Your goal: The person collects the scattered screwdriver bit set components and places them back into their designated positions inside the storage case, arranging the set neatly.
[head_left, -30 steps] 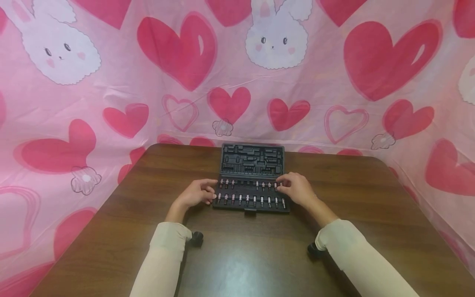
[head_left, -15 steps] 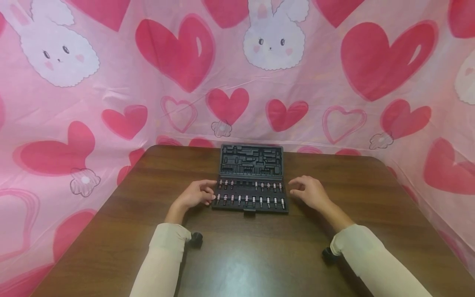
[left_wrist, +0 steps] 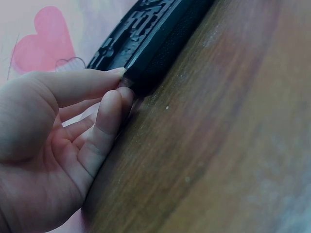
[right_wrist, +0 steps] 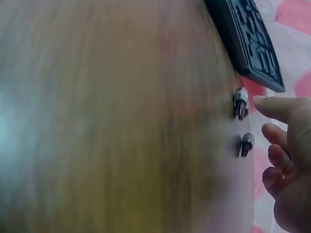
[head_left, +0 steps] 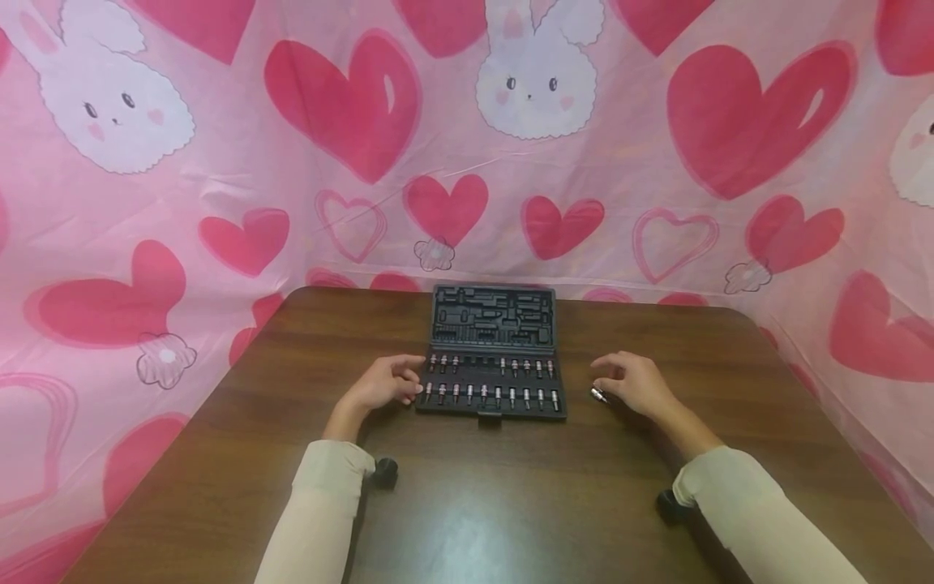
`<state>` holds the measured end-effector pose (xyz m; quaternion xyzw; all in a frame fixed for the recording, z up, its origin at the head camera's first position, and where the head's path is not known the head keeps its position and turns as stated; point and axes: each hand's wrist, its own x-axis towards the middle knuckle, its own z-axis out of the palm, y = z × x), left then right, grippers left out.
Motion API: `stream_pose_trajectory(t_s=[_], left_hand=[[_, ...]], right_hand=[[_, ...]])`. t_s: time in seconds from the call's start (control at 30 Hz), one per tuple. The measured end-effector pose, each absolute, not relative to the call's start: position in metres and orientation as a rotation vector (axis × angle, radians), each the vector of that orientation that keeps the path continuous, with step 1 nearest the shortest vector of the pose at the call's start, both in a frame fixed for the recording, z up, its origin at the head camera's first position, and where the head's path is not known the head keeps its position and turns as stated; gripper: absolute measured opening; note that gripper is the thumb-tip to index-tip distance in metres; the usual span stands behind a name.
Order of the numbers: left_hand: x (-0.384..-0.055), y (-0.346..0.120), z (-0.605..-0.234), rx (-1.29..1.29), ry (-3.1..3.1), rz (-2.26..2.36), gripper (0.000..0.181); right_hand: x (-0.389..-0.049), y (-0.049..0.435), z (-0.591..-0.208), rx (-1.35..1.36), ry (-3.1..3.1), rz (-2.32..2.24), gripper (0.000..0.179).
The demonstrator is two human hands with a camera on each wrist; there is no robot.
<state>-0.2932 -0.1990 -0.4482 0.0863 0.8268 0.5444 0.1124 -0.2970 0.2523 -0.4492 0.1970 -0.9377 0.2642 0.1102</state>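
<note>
An open black socket case (head_left: 490,350) stands on the table, its lower half holding two rows of bit sockets (head_left: 499,396). My left hand (head_left: 387,381) holds the case's left edge, thumb and fingertips at its corner in the left wrist view. To the right of the case is my right hand (head_left: 633,383), its fingers loosely bent, holding nothing. A small bit socket (head_left: 599,395) lies on the table by its thumb. The right wrist view shows two loose items, a bit socket (right_wrist: 240,103) near the fingertip and a second bit socket (right_wrist: 247,144) beside it.
The case's lid (head_left: 493,316), with moulded recesses, stands raised at the back. Several top-row slots (head_left: 479,362) hold no socket. Behind the brown wooden table (head_left: 467,487) hangs a pink curtain (head_left: 635,146) with hearts and rabbits.
My right hand has moved right, away from the case's right edge, and a bit socket on the table now shows beside it. My left hand stays at the case's left edge.
</note>
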Motion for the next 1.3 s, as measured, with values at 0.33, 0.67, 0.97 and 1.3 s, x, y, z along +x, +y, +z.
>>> stream_pose_trajectory(t_s=[0.33,0.67,0.97,1.3], left_hand=[[-0.294,-0.199,-0.449,0.248,2.422,1.601,0.051],[-0.294,-0.200,-0.449,0.254,2.428,1.600,0.050],[-0.293,-0.199,-0.448,0.242,2.419,1.604,0.051],[-0.293,-0.199,-0.449,0.239,2.423,1.598,0.051]], right_hand=[[-0.292,0.266,-0.453,0.566,-2.779,0.800,0.021],[-0.288,0.271,-0.453,0.589,-2.766,0.798,0.022],[-0.287,0.275,-0.450,0.580,-2.840,0.824,0.026],[-0.289,0.274,-0.449,0.581,-2.899,0.809,0.026]])
